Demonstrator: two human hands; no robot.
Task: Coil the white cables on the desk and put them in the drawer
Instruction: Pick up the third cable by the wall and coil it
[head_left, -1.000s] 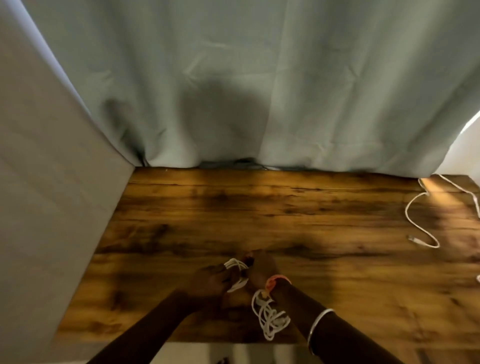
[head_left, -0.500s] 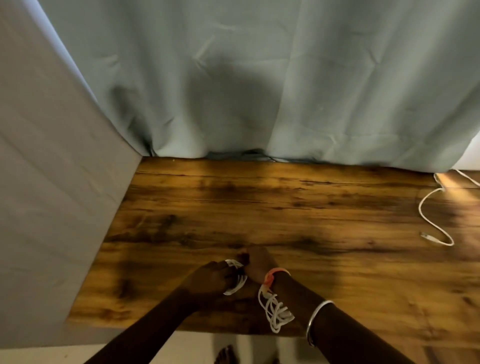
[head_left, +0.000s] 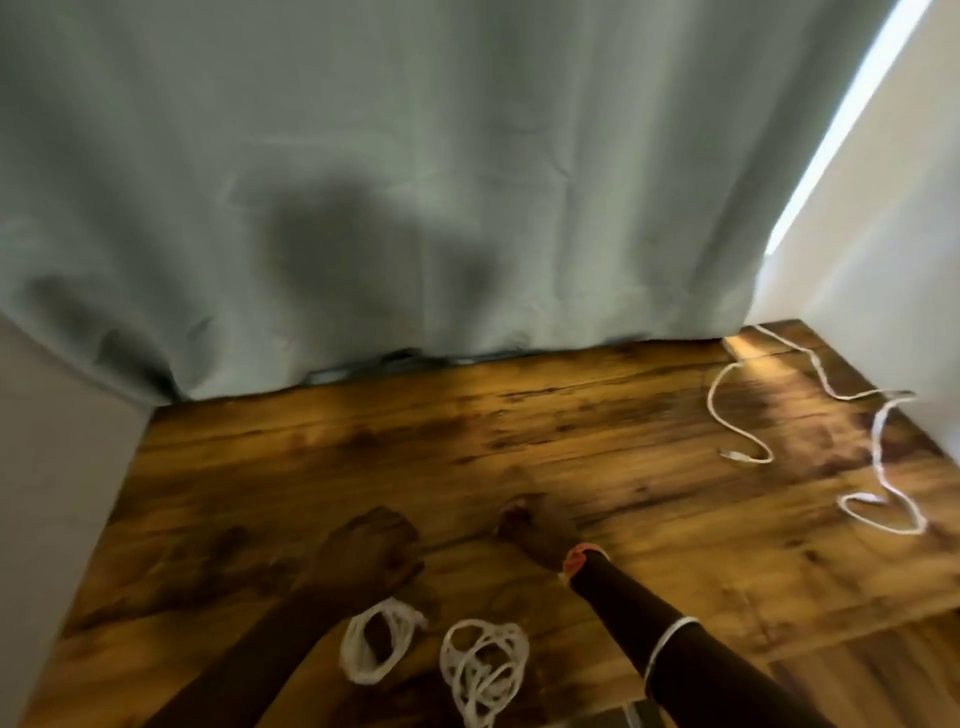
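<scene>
Two white cable bundles lie on the wooden desk near its front edge: a neat small coil and a looser, tangled coil. My left hand hovers just beyond the small coil, fingers curled, holding nothing. My right hand, with an orange band at the wrist, is beside it with fingers bunched and nothing in it. Two loose white cables lie at the far right: a thin one ending in a plug, and a flat one snaking along the wall. No drawer is in view.
A grey-green curtain hangs along the desk's back edge. A grey panel bounds the left side and a white wall the right. A pale strip shows below the front edge.
Both hands have let go of the cable they were winding; the two coils now lie on the desk behind the hands. The view has swung right, showing more of the loose cables.
</scene>
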